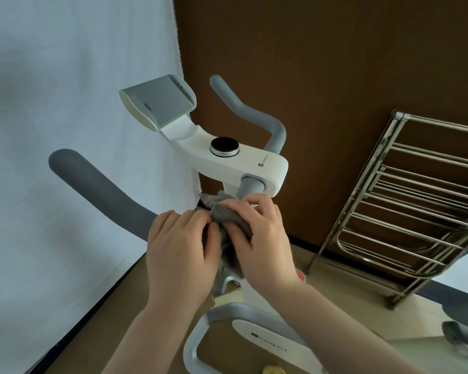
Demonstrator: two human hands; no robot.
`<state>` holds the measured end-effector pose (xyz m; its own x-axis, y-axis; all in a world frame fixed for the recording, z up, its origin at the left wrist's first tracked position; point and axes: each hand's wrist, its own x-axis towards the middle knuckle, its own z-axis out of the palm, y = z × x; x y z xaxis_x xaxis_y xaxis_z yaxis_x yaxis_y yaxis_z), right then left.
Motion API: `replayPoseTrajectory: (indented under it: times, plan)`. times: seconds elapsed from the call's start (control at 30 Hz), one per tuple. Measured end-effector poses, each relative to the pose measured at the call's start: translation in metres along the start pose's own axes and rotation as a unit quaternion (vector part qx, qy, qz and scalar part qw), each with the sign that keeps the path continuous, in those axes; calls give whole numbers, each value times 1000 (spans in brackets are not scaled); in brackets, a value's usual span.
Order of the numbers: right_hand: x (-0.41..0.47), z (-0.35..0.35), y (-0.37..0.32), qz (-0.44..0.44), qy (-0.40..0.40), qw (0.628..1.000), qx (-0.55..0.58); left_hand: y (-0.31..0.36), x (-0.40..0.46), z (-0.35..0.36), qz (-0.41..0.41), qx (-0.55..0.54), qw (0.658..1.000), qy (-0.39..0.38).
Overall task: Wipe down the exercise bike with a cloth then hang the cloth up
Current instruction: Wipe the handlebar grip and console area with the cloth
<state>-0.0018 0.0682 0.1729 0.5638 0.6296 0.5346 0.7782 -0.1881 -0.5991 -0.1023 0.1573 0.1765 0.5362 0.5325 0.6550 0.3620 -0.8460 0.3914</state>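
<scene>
Cloth (229, 221), grey and fuzzy, is bunched around the bike's (257, 164) handlebar where the left grip meets the white head, just below the grey stub that leaves the head's near end. Its long axis runs from upper left, near the white post, down to lower right, where a tail hangs between the two hands.

Left hand (180, 249) lies over the near end of the left grip (100, 190), its fingers (197, 218) curled and pinching the cloth's left edge. Right hand (265, 238) covers the cloth from the right, its fingers bent over the bundle and clamped on it, the thumb low beside the hanging tail. The two hands touch at the cloth.

Left grip is a dark grey padded bar that sweeps from the hands up and away to the left. Right grip (254, 112), paler grey, rises behind the head and bends back toward the wall. On top of the head sits a round black knob (224, 147) with a silver rim, with a small logo near it. Beyond the knob a grey tray (160, 103) tilts upward. Below the hands the bike's white and grey frame (257, 336) shows.

A white sheet (65, 130) hangs at left, a brown wall (335, 63) stands behind, and a steel rack (416, 206) of horizontal rails leans against the wall at right, well apart from the hands.
</scene>
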Motion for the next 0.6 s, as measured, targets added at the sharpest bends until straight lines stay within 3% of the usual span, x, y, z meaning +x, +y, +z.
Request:
replayPoseTrajectory:
  times: [0.17,0.27,0.33,0.43,0.6]
  plan:
    - [22,-5,13,87,24,996,20,4,5,-2,-29,-5,999,-27]
    - [16,-3,4,-4,-16,1000,-25,7,7,-3,-50,3,998,-42]
    - [29,-10,18,-1,-41,998,-37,11,11,-2,-61,6,996,-72]
    - [46,-19,31,25,-12,997,-71,21,22,2,-55,12,992,-117]
    - [55,-30,52,-45,-8,995,-85,33,43,22,-73,23,991,-110]
